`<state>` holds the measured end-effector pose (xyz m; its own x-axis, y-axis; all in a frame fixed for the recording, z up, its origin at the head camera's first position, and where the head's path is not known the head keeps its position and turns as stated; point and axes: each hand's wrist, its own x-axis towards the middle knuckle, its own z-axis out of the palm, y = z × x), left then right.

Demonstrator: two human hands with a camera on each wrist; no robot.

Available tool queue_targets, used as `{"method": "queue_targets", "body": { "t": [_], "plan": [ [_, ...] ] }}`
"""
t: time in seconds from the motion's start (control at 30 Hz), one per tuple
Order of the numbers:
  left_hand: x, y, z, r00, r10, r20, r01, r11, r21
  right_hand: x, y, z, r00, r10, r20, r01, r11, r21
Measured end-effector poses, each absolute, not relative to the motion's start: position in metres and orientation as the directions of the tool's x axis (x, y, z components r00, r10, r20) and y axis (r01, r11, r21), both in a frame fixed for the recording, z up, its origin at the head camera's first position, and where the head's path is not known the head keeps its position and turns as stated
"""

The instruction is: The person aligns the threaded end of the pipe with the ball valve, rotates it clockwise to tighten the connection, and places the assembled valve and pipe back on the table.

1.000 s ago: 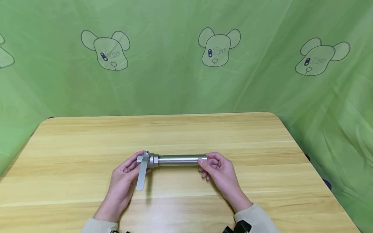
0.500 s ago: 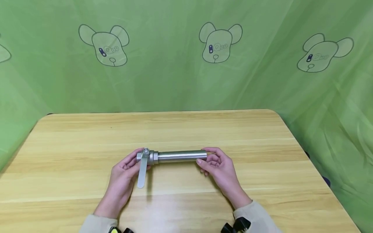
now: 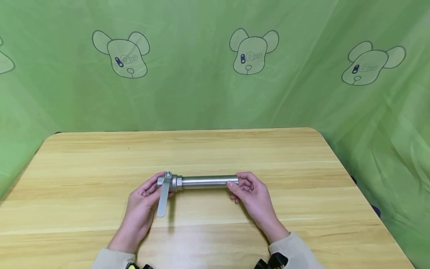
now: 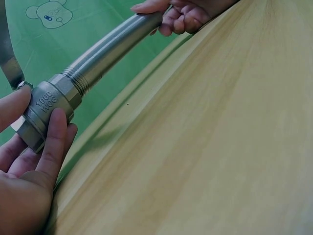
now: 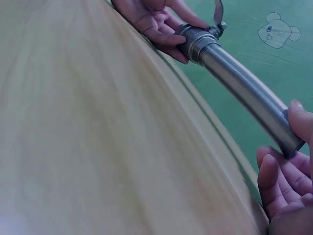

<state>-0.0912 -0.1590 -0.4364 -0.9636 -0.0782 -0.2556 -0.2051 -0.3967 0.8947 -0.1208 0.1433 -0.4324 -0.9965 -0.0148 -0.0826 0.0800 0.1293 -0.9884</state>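
A metal ball valve (image 3: 173,183) with a flat lever handle (image 3: 163,200) is joined to a smooth steel pipe (image 3: 205,182). Both are held level above the table, valve to the left. My left hand (image 3: 142,209) grips the valve body between thumb and fingers; raised lettering shows on the valve (image 4: 46,100) in the left wrist view. At the pipe's right end, my right hand (image 3: 256,200) pinches the tube with thumb and fingers. Threads (image 4: 76,78) show where the pipe enters the valve. In the right wrist view the pipe's end (image 5: 292,147) sits between thumb and fingers.
The light wooden table (image 3: 215,153) lies beneath both hands, with rounded far corners. A green curtain (image 3: 191,93) printed with bear heads hangs behind it and along its sides. Black wrist devices (image 3: 278,260) sit at the sleeves.
The whole head view shifts slightly up and then partly back down. Both hands keep hold of the valve and pipe, with little visible movement.
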Motion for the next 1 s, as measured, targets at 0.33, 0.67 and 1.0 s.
{"method": "queue_targets", "body": {
  "t": [0.33, 0.67, 1.0],
  "plan": [
    [-0.0912, -0.1585, -0.4357, -0.964, -0.083, -0.251, -0.202, -0.384, 0.901, -0.1192, 0.1452, -0.4335, -0.999, -0.033, -0.043, 0.037, 0.159, -0.987],
    [-0.0909, -0.1586, -0.4359, -0.968, -0.077, -0.24, -0.189, -0.407, 0.893, -0.1191, 0.1461, -0.4327, -0.998, -0.057, -0.009, -0.002, 0.184, -0.983],
    [-0.0905, -0.1595, -0.4361, -0.967, -0.075, -0.244, -0.195, -0.401, 0.895, -0.1199, 0.1451, -0.4328, -0.998, -0.043, -0.05, 0.043, 0.145, -0.989]
  ]
}}
